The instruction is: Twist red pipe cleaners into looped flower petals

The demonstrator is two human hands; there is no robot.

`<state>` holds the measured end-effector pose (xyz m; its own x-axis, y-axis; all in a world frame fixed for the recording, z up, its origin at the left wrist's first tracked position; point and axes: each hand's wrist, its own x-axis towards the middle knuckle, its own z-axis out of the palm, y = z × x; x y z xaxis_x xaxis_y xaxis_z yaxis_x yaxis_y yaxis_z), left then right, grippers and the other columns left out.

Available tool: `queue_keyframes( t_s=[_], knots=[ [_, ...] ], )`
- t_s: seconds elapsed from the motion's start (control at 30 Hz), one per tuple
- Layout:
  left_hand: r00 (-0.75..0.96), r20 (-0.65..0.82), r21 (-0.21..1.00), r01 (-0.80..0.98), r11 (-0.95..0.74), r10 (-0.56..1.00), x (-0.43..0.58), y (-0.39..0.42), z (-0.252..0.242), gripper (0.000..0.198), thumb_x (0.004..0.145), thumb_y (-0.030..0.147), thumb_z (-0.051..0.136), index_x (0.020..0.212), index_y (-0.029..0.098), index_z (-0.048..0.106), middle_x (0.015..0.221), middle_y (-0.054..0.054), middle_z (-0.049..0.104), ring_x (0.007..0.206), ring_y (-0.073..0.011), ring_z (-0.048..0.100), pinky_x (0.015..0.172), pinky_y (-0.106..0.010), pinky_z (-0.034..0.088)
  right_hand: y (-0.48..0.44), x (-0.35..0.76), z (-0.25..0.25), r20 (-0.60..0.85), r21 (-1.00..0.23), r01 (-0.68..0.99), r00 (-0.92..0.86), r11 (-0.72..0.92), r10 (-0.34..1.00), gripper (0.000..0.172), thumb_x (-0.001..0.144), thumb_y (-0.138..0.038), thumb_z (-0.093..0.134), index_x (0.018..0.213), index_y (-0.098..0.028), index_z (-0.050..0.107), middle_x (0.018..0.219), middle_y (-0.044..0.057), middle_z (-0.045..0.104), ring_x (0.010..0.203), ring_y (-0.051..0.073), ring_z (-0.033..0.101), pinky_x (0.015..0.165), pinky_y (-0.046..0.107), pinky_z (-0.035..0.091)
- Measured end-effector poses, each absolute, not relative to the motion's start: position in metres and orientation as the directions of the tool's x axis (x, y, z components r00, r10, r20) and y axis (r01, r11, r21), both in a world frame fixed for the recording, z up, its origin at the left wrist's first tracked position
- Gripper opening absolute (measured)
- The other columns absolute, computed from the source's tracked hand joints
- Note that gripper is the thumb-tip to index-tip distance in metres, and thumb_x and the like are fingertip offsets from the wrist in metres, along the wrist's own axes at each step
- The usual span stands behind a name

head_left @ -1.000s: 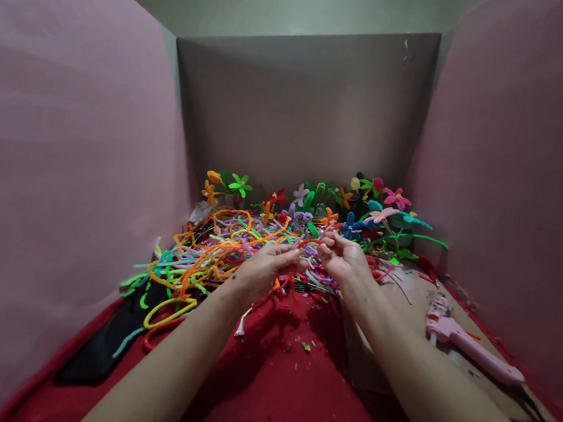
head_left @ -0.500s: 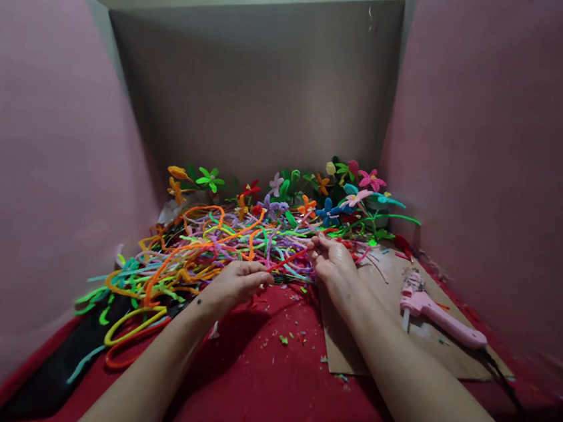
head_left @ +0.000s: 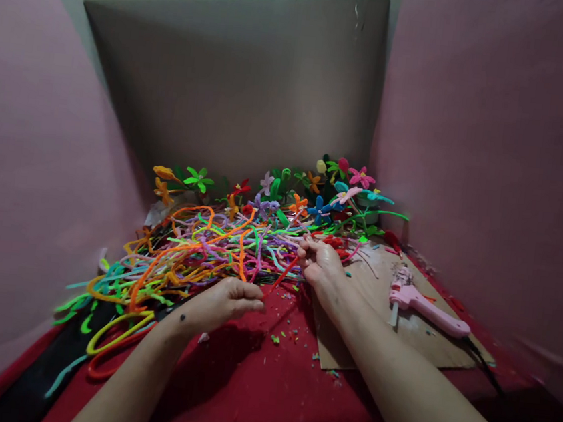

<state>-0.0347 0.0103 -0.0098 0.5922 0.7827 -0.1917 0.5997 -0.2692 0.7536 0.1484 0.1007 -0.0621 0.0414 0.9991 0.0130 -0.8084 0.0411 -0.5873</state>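
A red pipe cleaner (head_left: 286, 272) slants between my two hands above the red cloth. Its upper end is pinched in the fingers of my right hand (head_left: 320, 263), near the right side of the pile of colourful pipe cleaners (head_left: 197, 249). My left hand (head_left: 231, 303) is lower and nearer to me, its fingers closed at the lower end of the same red pipe cleaner. Behind the pile stand several pipe-cleaner flowers, among them a blue one (head_left: 320, 210) and a green one (head_left: 199, 179).
A pink glue gun (head_left: 426, 311) lies on a cardboard sheet (head_left: 365, 320) at the right, its dark cord running towards me. Small scraps dot the red cloth (head_left: 263, 384). Pink panels stand left and right, with a grey panel (head_left: 243, 93) at the back.
My left hand has moved down and nearer to me, and the red pipe cleaner slants more steeply. The whole view has shifted, so things appear slightly further left.
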Motion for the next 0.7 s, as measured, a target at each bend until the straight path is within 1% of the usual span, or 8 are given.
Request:
queue_keyframes(
  t_s=[0.1, 0.2, 0.27, 0.33, 0.4, 0.53, 0.63, 0.7],
  knots=[
    [0.65, -0.174, 0.729, 0.59, -0.347, 0.74, -0.034, 0.009, -0.013, 0.035, 0.08, 0.042, 0.047, 0.057, 0.016, 0.044, 0.058, 0.004, 0.032, 0.055, -0.0082, 0.028, 0.051, -0.021, 0.024, 0.097, 0.147, -0.058, -0.058, -0.6, -0.8, 0.024, -0.016, 0.998, 0.033, 0.087, -0.031, 0.051, 0.115, -0.015, 0.051, 0.115, 0.009, 0.054, 0.097, 0.02, 0.056, 0.08, 0.041, 0.049],
    [0.578, -0.147, 0.755, 0.59, -0.287, 0.803, -0.041, 0.014, -0.021, 0.032, 0.08, 0.044, 0.046, 0.064, 0.016, 0.049, 0.058, 0.005, 0.033, 0.052, -0.008, 0.027, 0.049, -0.021, 0.022, 0.091, 0.15, -0.055, -0.109, -0.602, -0.797, 0.018, -0.051, 0.994, 0.031, 0.087, -0.031, 0.051, 0.113, -0.015, 0.052, 0.111, 0.008, 0.056, 0.092, 0.018, 0.058, 0.077, 0.038, 0.05],
    [0.48, -0.17, 0.779, 0.6, -0.181, 0.86, -0.048, 0.019, -0.026, 0.031, 0.079, 0.045, 0.045, 0.075, 0.016, 0.054, 0.055, 0.006, 0.033, 0.049, -0.008, 0.026, 0.046, -0.021, 0.021, 0.088, 0.151, -0.052, -0.13, -0.595, -0.801, 0.02, -0.062, 0.991, 0.019, 0.087, -0.026, 0.05, 0.099, -0.012, 0.056, 0.087, 0.004, 0.06, 0.069, 0.011, 0.058, 0.06, 0.026, 0.05],
    [0.414, -0.15, 0.767, 0.622, -0.159, 0.898, -0.054, 0.023, -0.027, 0.031, 0.078, 0.044, 0.046, 0.078, 0.015, 0.057, 0.057, 0.005, 0.038, 0.05, -0.0084, 0.03, 0.047, -0.021, 0.024, 0.084, 0.152, -0.048, -0.134, -0.585, -0.809, 0.026, -0.058, 0.991, 0.008, 0.085, -0.019, 0.051, 0.081, -0.013, 0.055, 0.06, -0.004, 0.051, 0.045, 0.005, 0.045, 0.041, 0.016, 0.038],
    [0.404, -0.098, 0.738, 0.643, -0.206, 0.91, -0.057, 0.024, -0.025, 0.029, 0.077, 0.041, 0.049, 0.072, 0.014, 0.058, 0.061, 0.003, 0.043, 0.055, -0.0091, 0.035, 0.052, -0.02, 0.029, 0.082, 0.152, -0.045, -0.123, -0.575, -0.817, 0.034, -0.043, 0.992, 0.01, 0.08, -0.016, 0.054, 0.071, -0.015, 0.05, 0.047, -0.008, 0.04, 0.035, 0.003, 0.033, 0.032, 0.014, 0.026],
    [0.427, -0.105, 0.729, 0.647, -0.222, 0.898, -0.059, 0.021, -0.019, 0.026, 0.075, 0.038, 0.051, 0.061, 0.015, 0.053, 0.057, 0.004, 0.04, 0.053, -0.0084, 0.033, 0.051, -0.021, 0.027, 0.079, 0.152, -0.038, -0.097, -0.562, -0.827, 0.048, -0.015, 0.994, 0.019, 0.074, -0.02, 0.062, 0.067, -0.018, 0.044, 0.042, -0.011, 0.033, 0.031, 0.003, 0.027, 0.028, 0.014, 0.019],
    [0.403, -0.14, 0.779, 0.608, -0.151, 0.904, -0.063, 0.021, -0.018, 0.029, 0.075, 0.039, 0.052, 0.058, 0.016, 0.047, 0.05, 0.006, 0.036, 0.046, -0.0069, 0.028, 0.045, -0.021, 0.022, 0.077, 0.154, -0.036, -0.087, -0.545, -0.838, 0.05, -0.005, 0.995, 0.019, 0.076, -0.018, 0.059, 0.065, -0.019, 0.042, 0.04, -0.012, 0.031, 0.029, 0.003, 0.024, 0.029, 0.014, 0.018],
    [0.392, -0.138, 0.812, 0.57, -0.123, 0.91, -0.068, 0.022, -0.019, 0.031, 0.075, 0.04, 0.053, 0.057, 0.016, 0.047, 0.049, 0.005, 0.038, 0.043, -0.0062, 0.03, 0.043, -0.021, 0.022, 0.075, 0.156, -0.034, -0.085, -0.534, -0.846, 0.044, -0.008, 0.995, 0.019, 0.078, -0.016, 0.055, 0.065, -0.019, 0.041, 0.04, -0.012, 0.032, 0.029, 0.002, 0.024, 0.029, 0.014, 0.018]
  ],
)
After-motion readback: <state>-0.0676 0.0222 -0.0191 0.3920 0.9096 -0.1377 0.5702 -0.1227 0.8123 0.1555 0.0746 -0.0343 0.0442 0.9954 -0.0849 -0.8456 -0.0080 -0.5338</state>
